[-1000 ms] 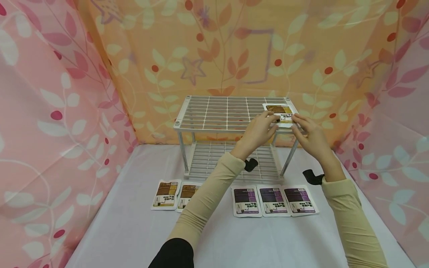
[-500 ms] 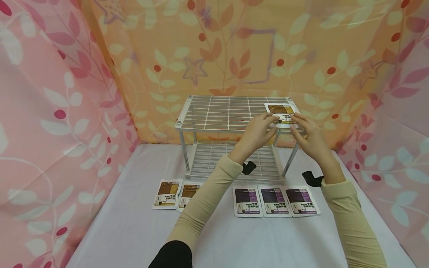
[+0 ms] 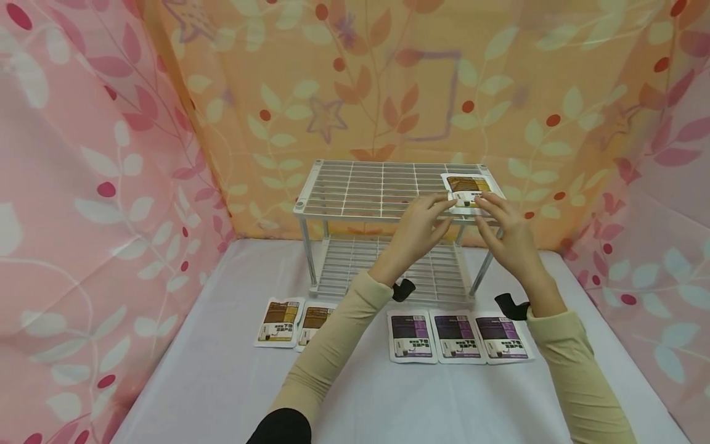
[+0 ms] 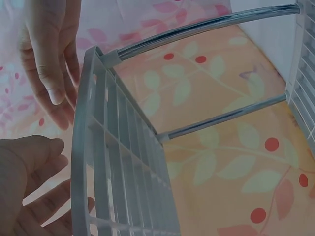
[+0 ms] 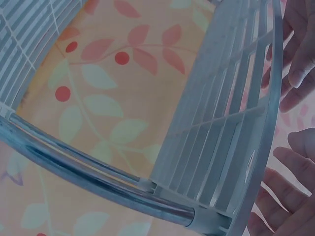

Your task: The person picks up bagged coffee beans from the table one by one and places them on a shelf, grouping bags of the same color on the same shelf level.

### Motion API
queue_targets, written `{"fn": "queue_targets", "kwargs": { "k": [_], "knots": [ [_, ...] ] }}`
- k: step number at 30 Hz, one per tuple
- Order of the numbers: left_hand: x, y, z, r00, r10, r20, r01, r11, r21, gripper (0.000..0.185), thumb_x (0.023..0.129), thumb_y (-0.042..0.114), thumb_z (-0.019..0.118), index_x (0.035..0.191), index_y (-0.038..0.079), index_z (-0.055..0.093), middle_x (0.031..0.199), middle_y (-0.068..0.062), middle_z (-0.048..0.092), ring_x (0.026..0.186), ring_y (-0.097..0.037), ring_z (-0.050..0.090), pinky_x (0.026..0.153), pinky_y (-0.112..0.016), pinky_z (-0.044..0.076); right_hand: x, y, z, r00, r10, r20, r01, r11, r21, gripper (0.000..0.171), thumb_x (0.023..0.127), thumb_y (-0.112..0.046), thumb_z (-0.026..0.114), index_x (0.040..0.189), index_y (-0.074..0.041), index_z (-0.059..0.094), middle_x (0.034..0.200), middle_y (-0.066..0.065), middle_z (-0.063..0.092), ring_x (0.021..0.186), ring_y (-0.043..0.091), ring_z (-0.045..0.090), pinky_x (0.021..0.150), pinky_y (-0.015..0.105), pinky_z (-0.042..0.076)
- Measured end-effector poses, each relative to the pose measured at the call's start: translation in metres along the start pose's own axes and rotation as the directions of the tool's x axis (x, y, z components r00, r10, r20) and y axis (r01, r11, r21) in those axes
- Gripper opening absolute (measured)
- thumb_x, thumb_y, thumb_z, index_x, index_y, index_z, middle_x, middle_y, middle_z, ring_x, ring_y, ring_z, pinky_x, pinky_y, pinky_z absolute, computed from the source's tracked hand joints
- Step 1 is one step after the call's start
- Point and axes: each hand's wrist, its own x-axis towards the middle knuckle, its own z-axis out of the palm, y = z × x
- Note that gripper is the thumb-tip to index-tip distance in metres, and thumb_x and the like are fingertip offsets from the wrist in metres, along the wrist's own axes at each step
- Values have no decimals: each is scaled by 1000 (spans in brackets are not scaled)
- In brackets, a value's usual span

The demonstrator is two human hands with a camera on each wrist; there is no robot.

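Observation:
A brown-and-white sachet [image 3: 470, 185] lies flat on the right end of the upper tier of a white wire shelf [image 3: 360, 185]. My left hand [image 3: 420, 225] is at the sachet's lower left, fingers extended. On the other side, my right hand [image 3: 510, 237] has its fingertips over the lower right part. Whether the fingertips touch the sachet is unclear. In the left wrist view, my left hand [image 4: 34, 187] shows spread fingers beside the rack's edge. The right wrist view has my right hand [image 5: 290, 191] just off that edge, also with loose fingers.
Two brown sachets [image 3: 280, 320] lie on the white cloth [image 3: 183, 382] at front left, one partly behind the left sleeve. Three purple sachets [image 3: 413, 336] form a row in front of the rack. The lower tier [image 3: 355, 265] stands beneath. Patterned curtains [image 3: 100, 203] enclose the sides and back.
Both hands have drawn back slightly toward me, showing more of the sachet. The sachet stays in the same spot on the upper tier. The view has shifted a little.

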Motion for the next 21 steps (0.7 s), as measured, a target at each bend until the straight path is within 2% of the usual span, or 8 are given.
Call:
{"fn": "queue_targets", "kwargs": {
  "k": [6, 13, 21],
  "knots": [
    [-11, 0, -1, 1000, 15, -19, -15, 1000, -9, 34, 92, 24, 59, 123, 13, 59, 126, -4, 56, 120, -18, 50, 111, -45, 27, -6, -6, 7, 999, -31, -31, 32, 999, 36, 36, 84, 0, 62, 120, 2, 60, 129, 21, 53, 123, 40, 44, 100, 56, 34],
    [-25, 1, -3, 998, 42, -40, -43, 999, -20, 34, 91, 22, 59, 124, 13, 58, 128, -4, 55, 126, -19, 46, 114, -42, 20, -13, -13, 17, 998, -44, -37, 47, 996, 78, 38, 82, 5, 62, 120, 1, 60, 131, 20, 51, 125, 40, 41, 102, 57, 33],
    [-39, 0, -5, 989, 80, -121, -83, 996, -20, 35, 91, 21, 60, 124, 13, 59, 127, -5, 56, 127, -22, 44, 115, -38, 16, -17, -21, 27, 995, -72, -67, 80, 990, 117, 38, 81, 7, 61, 119, 2, 60, 130, 20, 52, 128, 41, 38, 106, 55, 29]
  ]
}}
